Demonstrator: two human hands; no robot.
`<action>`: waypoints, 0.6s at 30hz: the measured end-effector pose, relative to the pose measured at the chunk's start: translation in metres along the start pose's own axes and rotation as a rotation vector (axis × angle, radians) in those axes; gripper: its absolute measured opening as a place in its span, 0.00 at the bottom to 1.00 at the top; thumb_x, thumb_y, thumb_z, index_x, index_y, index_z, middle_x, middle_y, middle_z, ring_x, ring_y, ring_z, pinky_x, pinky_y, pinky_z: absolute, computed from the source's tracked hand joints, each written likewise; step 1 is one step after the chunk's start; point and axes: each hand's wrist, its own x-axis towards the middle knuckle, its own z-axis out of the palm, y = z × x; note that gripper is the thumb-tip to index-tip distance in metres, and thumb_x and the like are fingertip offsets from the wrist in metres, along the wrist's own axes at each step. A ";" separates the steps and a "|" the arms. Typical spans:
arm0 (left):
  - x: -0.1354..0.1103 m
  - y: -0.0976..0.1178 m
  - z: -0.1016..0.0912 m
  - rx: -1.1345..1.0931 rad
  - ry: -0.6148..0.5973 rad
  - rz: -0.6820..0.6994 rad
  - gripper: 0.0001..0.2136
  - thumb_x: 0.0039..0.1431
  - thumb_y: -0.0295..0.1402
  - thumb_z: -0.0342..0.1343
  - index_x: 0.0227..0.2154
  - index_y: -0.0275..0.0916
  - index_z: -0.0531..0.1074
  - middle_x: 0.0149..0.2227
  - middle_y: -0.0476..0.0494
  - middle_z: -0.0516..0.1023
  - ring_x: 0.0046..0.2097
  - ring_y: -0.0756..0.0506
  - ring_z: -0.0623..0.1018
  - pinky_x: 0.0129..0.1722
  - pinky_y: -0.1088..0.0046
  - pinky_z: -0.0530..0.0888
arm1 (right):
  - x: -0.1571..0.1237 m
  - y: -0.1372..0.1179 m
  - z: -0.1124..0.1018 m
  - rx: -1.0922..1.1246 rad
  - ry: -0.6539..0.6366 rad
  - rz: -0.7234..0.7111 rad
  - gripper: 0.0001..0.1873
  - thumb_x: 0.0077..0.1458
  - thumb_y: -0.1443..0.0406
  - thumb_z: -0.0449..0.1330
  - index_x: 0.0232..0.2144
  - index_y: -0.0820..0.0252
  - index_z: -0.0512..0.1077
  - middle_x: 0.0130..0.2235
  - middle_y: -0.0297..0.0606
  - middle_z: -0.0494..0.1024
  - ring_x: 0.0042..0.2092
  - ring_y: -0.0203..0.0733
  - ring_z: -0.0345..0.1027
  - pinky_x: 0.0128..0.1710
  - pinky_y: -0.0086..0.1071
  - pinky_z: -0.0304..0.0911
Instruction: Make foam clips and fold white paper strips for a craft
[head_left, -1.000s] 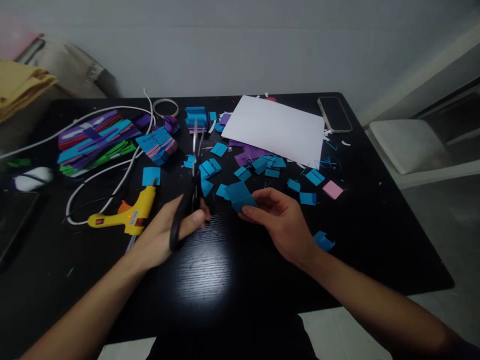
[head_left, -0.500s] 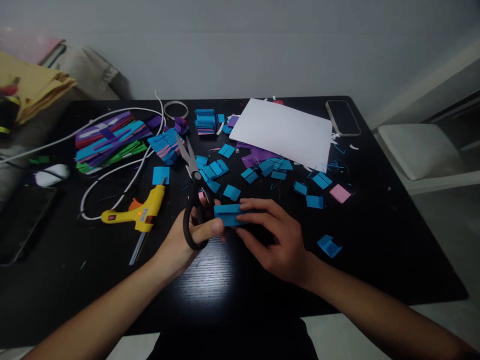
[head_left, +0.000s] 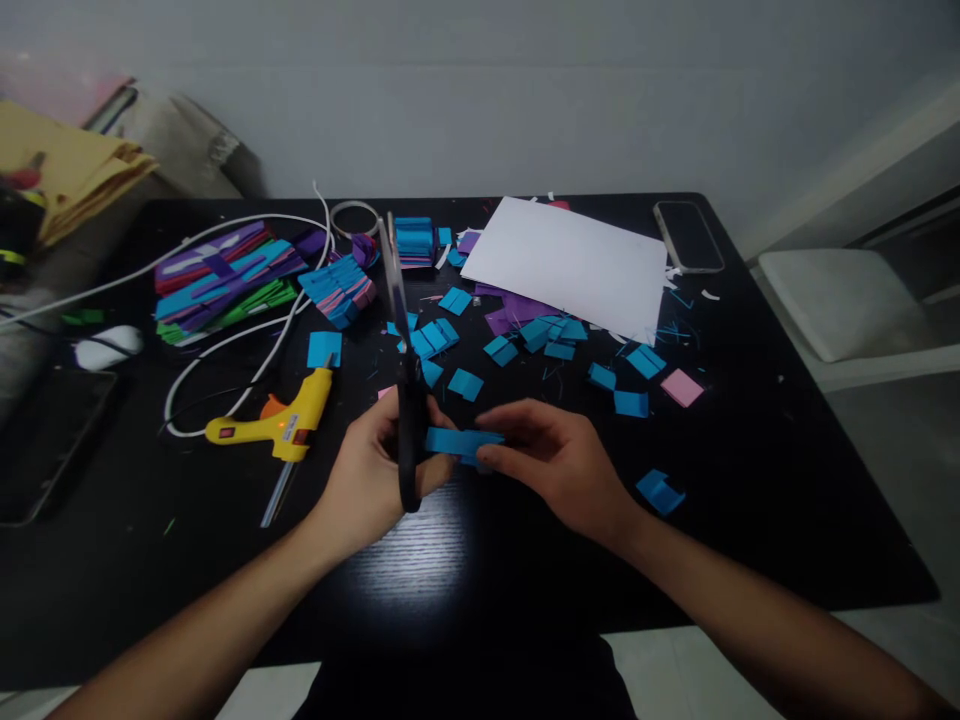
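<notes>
Black-handled scissors (head_left: pixel 409 400) hang on my left hand (head_left: pixel 369 478), blades pointing up and away from me. The same hand pinches the left end of a folded blue paper strip (head_left: pixel 459 441) between thumb and fingers. At the strip's right end, the thumb and fingers of my right hand (head_left: pixel 564 462) are closed on the paper. Small folded blue paper pieces (head_left: pixel 465 384) lie scattered just beyond my hands, and one more blue piece (head_left: pixel 660 492) rests to the right. A pink paper square (head_left: pixel 682 388) is farther right.
A yellow glue gun (head_left: pixel 289 420) lies at left, its white cable (head_left: pixel 174 385) looping behind it. Bundles of coloured paper strips (head_left: pixel 225 280) and a roll of tape (head_left: pixel 355 218) sit farther back. White paper (head_left: pixel 570 262) and a phone (head_left: pixel 688 237) are toward the back right of the black table (head_left: pixel 787 520).
Both hands have tilted the blue paper strip, now seen more edge-on. My left hand has turned, so the scissors stand more upright. My right fingers have drawn together on the strip's end.
</notes>
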 end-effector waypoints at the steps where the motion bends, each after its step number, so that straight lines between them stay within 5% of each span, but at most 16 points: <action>1: 0.000 0.000 0.000 0.005 -0.014 0.007 0.11 0.48 0.30 0.68 0.33 0.40 0.72 0.31 0.51 0.78 0.31 0.49 0.77 0.31 0.74 0.74 | 0.001 -0.001 -0.001 0.008 -0.025 0.037 0.13 0.51 0.66 0.75 0.40 0.54 0.82 0.36 0.34 0.84 0.37 0.37 0.81 0.41 0.30 0.78; 7: 0.005 0.005 -0.009 0.167 0.014 0.013 0.13 0.51 0.38 0.69 0.34 0.41 0.71 0.30 0.52 0.76 0.28 0.50 0.74 0.28 0.74 0.73 | 0.006 -0.001 -0.003 0.167 0.082 0.100 0.12 0.49 0.62 0.76 0.36 0.57 0.82 0.34 0.33 0.83 0.36 0.37 0.79 0.35 0.31 0.80; 13: 0.011 0.005 -0.039 0.504 -0.069 0.074 0.17 0.55 0.50 0.63 0.35 0.41 0.70 0.31 0.49 0.73 0.30 0.47 0.73 0.28 0.71 0.70 | 0.015 0.000 -0.011 0.308 0.190 0.089 0.11 0.48 0.65 0.77 0.35 0.56 0.81 0.36 0.30 0.81 0.40 0.35 0.79 0.42 0.32 0.82; 18: 0.012 0.010 -0.045 0.761 -0.051 0.106 0.17 0.55 0.52 0.61 0.29 0.43 0.67 0.24 0.50 0.72 0.24 0.46 0.72 0.23 0.70 0.66 | 0.021 -0.004 -0.018 0.369 0.256 0.068 0.14 0.45 0.64 0.78 0.35 0.56 0.81 0.36 0.31 0.83 0.39 0.36 0.79 0.42 0.32 0.82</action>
